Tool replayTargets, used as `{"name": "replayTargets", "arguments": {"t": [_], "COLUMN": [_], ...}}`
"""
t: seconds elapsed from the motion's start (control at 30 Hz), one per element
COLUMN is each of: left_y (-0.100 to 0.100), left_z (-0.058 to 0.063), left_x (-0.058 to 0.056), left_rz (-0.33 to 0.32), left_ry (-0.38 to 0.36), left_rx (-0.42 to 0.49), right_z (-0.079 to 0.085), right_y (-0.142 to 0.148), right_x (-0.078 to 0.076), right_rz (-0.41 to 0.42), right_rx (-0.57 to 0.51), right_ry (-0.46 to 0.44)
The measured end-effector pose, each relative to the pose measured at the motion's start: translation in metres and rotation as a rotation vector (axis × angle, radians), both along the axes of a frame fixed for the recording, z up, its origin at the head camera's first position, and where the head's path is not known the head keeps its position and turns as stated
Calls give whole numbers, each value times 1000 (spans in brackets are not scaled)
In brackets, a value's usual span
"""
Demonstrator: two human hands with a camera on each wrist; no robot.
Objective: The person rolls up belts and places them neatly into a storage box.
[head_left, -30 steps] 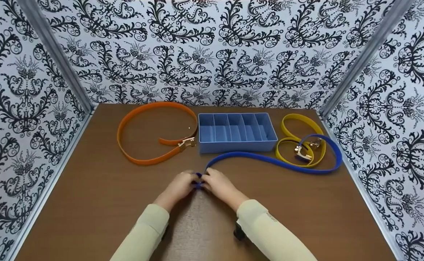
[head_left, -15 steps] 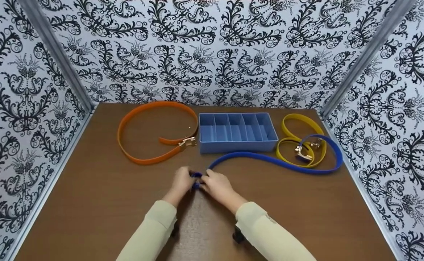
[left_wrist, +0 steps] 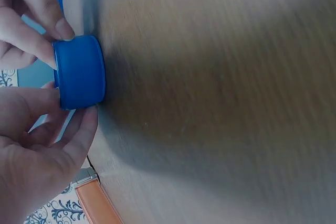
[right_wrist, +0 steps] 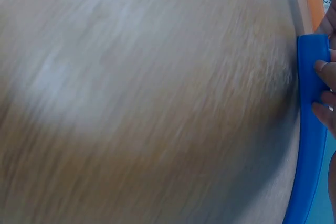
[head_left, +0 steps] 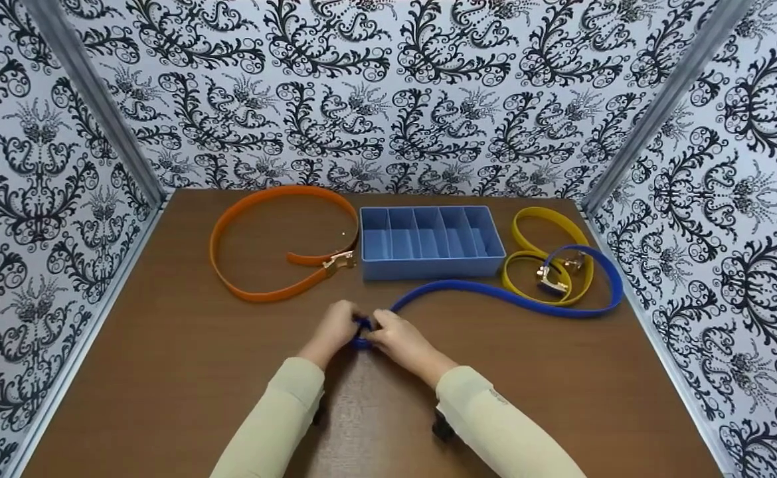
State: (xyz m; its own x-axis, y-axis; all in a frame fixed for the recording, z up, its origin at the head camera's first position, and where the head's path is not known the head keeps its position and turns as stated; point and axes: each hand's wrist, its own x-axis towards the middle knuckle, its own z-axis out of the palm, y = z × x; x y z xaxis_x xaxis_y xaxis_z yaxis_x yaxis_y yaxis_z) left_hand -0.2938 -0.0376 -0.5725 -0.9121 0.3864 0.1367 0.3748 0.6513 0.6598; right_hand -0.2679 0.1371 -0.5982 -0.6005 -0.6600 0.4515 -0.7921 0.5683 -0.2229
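A blue belt (head_left: 455,285) runs across the table, and its near-left end is wound into a small coil (left_wrist: 81,72) standing on edge. From the left, my left hand (head_left: 337,329) holds that coil, with fingers at its side and lower edge. My right hand (head_left: 398,340) pinches the coil from the other side, thumb and fingers on the strap, as the left wrist view shows. The belt's other end curves round on the right to a metal buckle (head_left: 553,279). Only the fingers of my right hand (right_wrist: 326,90) show in the right wrist view.
An orange belt (head_left: 219,255) with a metal buckle lies looped at the back left. A blue divided tray (head_left: 431,269) stands at the back middle. A yellow belt (head_left: 551,214) lies at the right, partly under the blue one. Patterned walls (head_left: 375,99) enclose the table.
My fingers have shifted around the blue coil, both hands staying close together. The strap now emerges slightly farther right beside my right hand. The other belts and the tray stay put.
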Motion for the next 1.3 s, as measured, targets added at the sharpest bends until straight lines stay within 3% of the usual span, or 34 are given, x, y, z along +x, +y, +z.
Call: {"name": "replayTargets", "arguments": {"t": [0.1,0.2,0.3,0.43,0.5,0.63,0.77,0.9,1.1,1.3], "left_y": [0,-1,-4,-4,-2,2,5,6,6,7], "left_z": [-1,-5,-13,-14,-10,-8,-6,-4,2,5], "left_x": [-2,-4,-3,3,7,12,13,11,8,4], "left_rz": [-38,-63,-47,96,177,256,240,204,152,35], "left_ry": [33,42,21,-122,-182,-185,-113,-55,-70,-22], "left_rx": [-5,39,137,254,259,208,126,34,-62,-147], "right_z": [0,-1,-2,0,1,5,6,4,4,7], "right_y": [-1,-1,-2,-7,-10,-14,-12,-5,12,28], "right_x": [-3,-4,-3,-2,-1,0,1,0,-5,-10], "right_rz": [52,73,58,-6,-42,-91,-86,-10,116,180], "right_rx": [24,13,16,44,58,85,112,104,150,226], "right_ry": [111,131,119,138,159,172,155,165,230,230]}}
